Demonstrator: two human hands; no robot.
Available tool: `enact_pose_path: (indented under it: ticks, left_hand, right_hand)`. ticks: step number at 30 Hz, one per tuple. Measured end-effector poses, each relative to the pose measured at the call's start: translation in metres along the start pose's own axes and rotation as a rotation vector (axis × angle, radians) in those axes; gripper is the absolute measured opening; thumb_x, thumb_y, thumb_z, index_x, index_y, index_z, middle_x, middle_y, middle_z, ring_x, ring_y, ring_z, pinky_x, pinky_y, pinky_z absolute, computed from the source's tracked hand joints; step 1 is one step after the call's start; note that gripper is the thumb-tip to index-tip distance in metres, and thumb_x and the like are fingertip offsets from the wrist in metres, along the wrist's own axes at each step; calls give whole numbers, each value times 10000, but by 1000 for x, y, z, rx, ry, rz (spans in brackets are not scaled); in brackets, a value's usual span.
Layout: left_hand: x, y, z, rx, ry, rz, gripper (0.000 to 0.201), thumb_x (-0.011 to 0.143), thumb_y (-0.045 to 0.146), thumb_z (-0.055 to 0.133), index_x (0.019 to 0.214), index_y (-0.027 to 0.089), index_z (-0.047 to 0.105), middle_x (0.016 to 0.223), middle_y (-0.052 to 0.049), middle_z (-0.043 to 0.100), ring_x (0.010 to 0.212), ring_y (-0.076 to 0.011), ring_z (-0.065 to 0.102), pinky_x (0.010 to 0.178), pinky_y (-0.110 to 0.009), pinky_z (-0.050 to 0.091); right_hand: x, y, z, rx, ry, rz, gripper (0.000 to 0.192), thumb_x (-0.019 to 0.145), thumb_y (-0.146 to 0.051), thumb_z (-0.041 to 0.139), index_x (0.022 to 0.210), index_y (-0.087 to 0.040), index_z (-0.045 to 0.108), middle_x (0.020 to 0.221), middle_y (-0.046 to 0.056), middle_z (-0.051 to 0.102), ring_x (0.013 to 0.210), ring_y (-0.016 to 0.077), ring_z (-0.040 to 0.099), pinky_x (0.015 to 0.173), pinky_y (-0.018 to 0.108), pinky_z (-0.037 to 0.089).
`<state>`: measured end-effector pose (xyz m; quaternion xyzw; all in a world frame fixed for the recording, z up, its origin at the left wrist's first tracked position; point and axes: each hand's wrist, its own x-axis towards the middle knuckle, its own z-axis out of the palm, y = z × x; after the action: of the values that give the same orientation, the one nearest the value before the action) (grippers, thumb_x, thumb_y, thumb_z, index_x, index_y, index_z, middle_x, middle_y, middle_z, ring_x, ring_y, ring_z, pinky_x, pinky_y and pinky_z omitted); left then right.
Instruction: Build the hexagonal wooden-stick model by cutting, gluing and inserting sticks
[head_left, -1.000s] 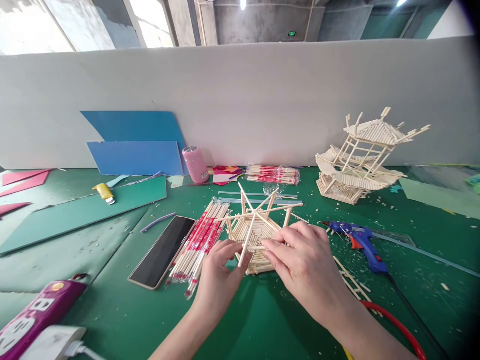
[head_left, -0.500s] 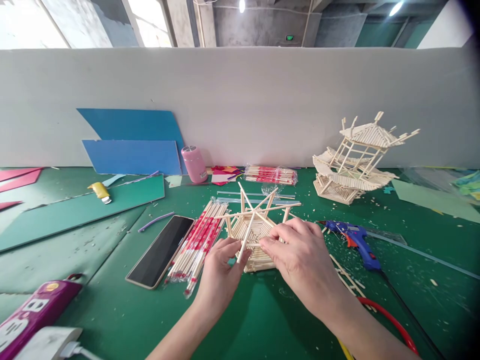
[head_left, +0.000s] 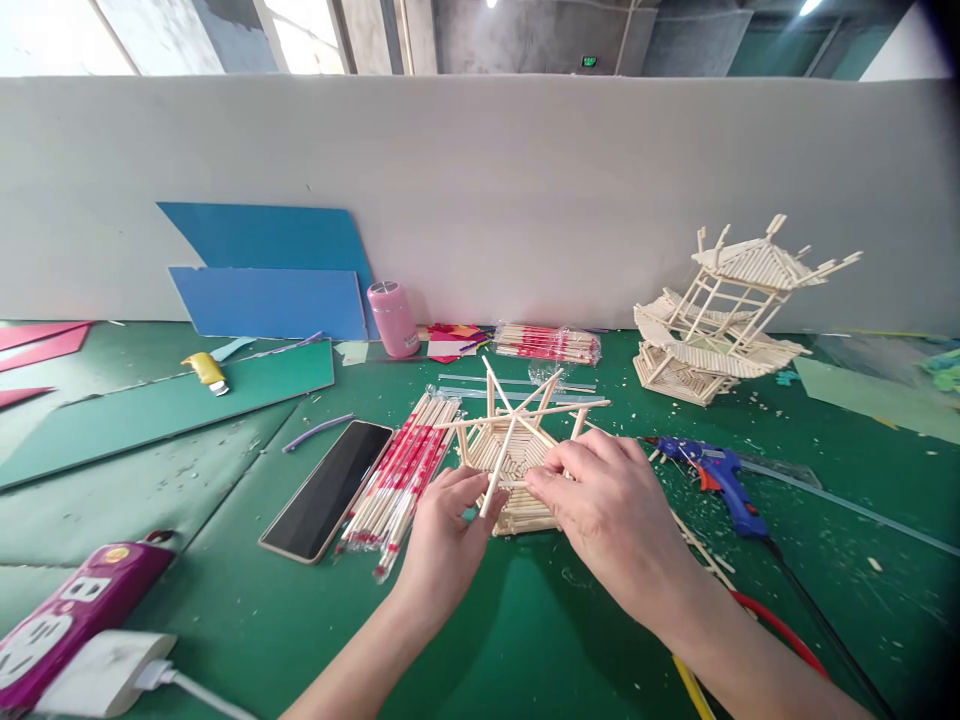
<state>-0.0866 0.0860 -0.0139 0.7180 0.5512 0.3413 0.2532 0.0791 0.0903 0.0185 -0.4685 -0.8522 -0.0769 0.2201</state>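
Observation:
A small hexagonal model of pale wooden sticks (head_left: 517,455) stands on the table in front of me, with a stepped base, short posts and long sticks crossed over the top like a star. My left hand (head_left: 452,525) pinches the model's near-left corner, by the front end of a crossed stick (head_left: 499,465). At the near-right side, my right hand (head_left: 611,500) has thumb and fingers closed on a short stick (head_left: 514,484) lying across the front. Its far end and the post there are hidden behind my right fingers.
To the right lie a blue glue gun (head_left: 716,480) and loose sticks; behind it stands a taller stick pavilion (head_left: 720,320). On the left are wrapped stick bundles (head_left: 405,470), a phone (head_left: 328,490), a yellow cutter (head_left: 205,372) and a purple power strip (head_left: 82,610). A pink cup (head_left: 393,320) stands behind.
The whole view has shifted slightly, so things appear a little higher and further right. Both hands keep their grip on the stick model, with hardly any movement against it.

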Motion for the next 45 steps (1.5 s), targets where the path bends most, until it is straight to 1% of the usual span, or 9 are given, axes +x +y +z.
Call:
enact_pose_path:
  ticks: [4,13,19,27,36,38,40,43,45]
  left_hand:
    - [0,-2,1,-11,-5,4,325,847,358,443,617,167,573,638,-31,526,614,-162,474,554,-265,385]
    - [-1,-2,-1,-12,-20,-7,301,848,343,449,662,167,607,677,-42,555,641,-170,486,588,-282,395]
    - [0,-2,-1,16,-13,-5,326,842,364,448,616,168,577,628,-22,519,605,-163,472,564,-273,382]
    - [0,-4,-1,52,-7,8,347,845,383,438,576,179,520,608,-10,491,590,-153,464,554,-266,377]
    - [0,-2,-2,37,-14,-15,330,839,388,445,638,170,589,641,-26,540,615,-169,495,568,-268,389]
    - [0,-3,-1,24,-18,-14,310,841,369,447,653,170,592,663,-30,554,629,-170,502,576,-267,393]
    - [0,-3,-1,12,-17,-7,292,847,337,443,655,171,588,679,-30,564,642,-168,507,587,-265,397]
    - [0,-4,-1,2,0,-2,279,846,301,444,641,170,581,683,-33,573,657,-169,517,599,-264,400]
    - [0,-4,-1,-5,11,-4,267,835,299,460,638,167,585,679,-35,577,660,-173,524,596,-264,402]
  right_hand:
    - [0,0,1,0,15,-3,153,759,-76,561,698,-216,566,702,-29,573,732,148,448,669,298,269]
    - [0,-2,1,18,18,7,166,749,-60,557,690,-214,571,703,-23,576,744,150,457,680,302,267]
    - [1,-5,-1,12,-5,21,138,747,-89,586,707,-220,579,715,-24,580,746,158,465,674,305,267]
    - [2,-6,0,-3,6,19,146,775,-93,557,696,-214,582,704,-18,579,737,150,460,671,302,269]
    - [1,-6,-1,19,-5,32,131,777,-122,571,687,-217,573,709,-27,576,744,155,467,663,303,280]
    - [1,-5,-4,32,-15,35,91,771,-147,590,726,-226,594,729,-26,586,764,163,475,671,307,290]
    - [0,-3,-9,56,-21,35,81,770,-189,603,828,-245,615,790,-21,604,802,177,484,688,318,303]
    - [-5,6,-17,73,23,51,217,775,-237,607,990,-265,606,884,-3,612,844,190,488,708,332,320]
    - [-10,13,-21,70,70,70,252,769,-248,617,1021,-259,608,884,8,613,834,187,491,707,330,334]
